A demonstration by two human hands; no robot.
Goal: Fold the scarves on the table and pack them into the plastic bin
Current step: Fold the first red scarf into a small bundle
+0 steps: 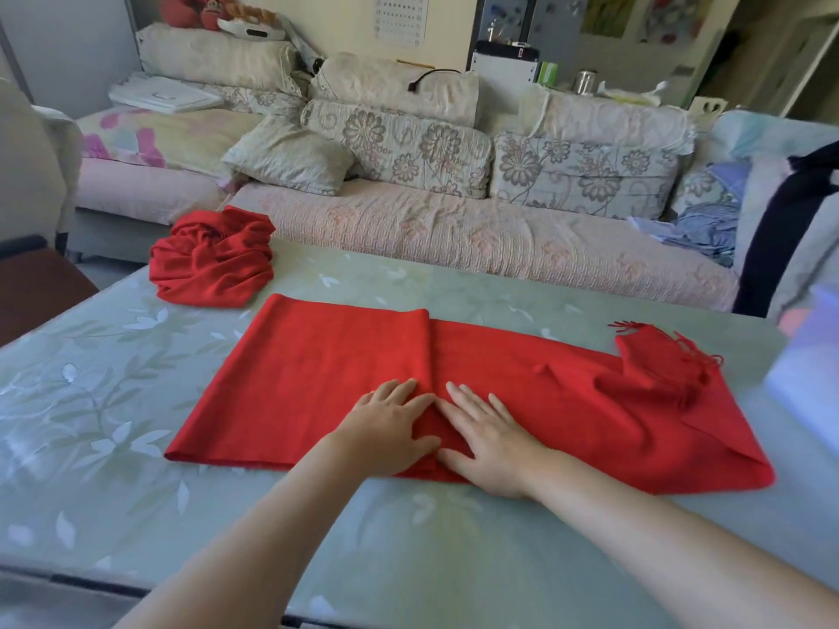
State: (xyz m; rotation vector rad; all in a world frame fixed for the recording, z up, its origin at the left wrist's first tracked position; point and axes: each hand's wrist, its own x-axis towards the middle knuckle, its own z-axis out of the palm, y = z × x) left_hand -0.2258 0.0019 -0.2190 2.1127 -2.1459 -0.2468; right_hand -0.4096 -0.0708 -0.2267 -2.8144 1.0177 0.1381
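A crumpled red scarf (213, 258) sits heaped at the far left of the table (91, 401), apart from the work; a sofa (454, 229) runs behind the far edge; a blurred pale object (808, 370) shows at the right edge. The flat red scarf (318, 379) lies across the table's middle, partly folded, its fringed end (667, 351) turned back at the right. The left hand (390, 429) and right hand (488, 442) press flat on it side by side, fingers spread, gripping nothing.
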